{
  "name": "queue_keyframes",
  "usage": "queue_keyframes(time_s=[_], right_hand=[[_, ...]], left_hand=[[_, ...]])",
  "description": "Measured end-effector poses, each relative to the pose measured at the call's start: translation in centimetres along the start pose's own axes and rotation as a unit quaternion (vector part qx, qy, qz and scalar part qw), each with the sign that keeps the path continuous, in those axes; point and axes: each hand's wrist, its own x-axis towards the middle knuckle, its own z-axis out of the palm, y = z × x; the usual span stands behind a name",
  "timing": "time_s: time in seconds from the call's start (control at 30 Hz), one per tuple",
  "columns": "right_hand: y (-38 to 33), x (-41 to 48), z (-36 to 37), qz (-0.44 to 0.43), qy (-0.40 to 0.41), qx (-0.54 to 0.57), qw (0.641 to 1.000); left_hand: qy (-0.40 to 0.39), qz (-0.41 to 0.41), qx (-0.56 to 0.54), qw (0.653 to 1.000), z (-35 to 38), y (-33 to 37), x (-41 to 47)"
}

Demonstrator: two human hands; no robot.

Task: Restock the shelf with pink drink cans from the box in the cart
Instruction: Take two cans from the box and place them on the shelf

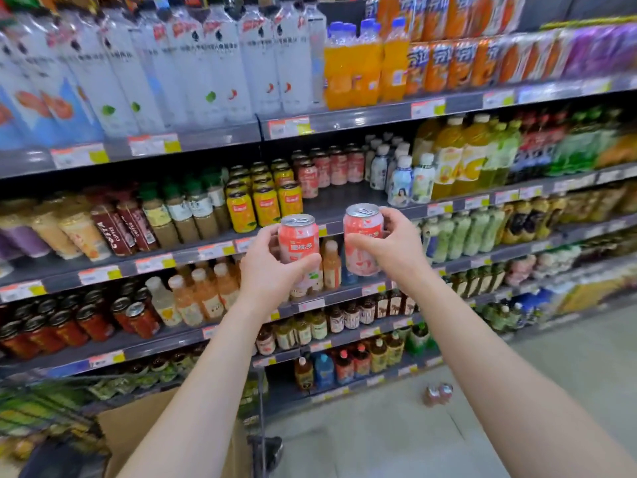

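supermarket drinks aisle. left hand [272, 270] and right hand [393, 246] each grip an upright pink drink can [299, 240], raised before the shelf gap [344, 198] beside stocked pink cans [331, 167]. advice: set them upright, labels forward.

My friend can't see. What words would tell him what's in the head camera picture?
Two bare hands each hold a pink drink can upright, the left hand one, the right hand another, before a grey shop shelf with a bare gap beside yellow cans.
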Motion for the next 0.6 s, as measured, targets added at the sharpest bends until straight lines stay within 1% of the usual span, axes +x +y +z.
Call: queue_keyframes(time_s=[0.27,0.5,0.6], right_hand=[[1.0,8.3,0.6,-0.012,-0.026,-0.015,0.999],[3.2,18.4,3.6,-0.008,-0.023,-0.040,0.999],[4.2,22.3,4.7,0.001,-0.027,-0.052,0.998]], left_hand=[[0.009,0.006,-0.011,1.000,3.8,-1.1,6.1],[0.023,0.021,-0.008,0.999,6.8,-3.8,14.4],[0.028,0.012,0.000,1.000,7.7,-5.1,17.4]])
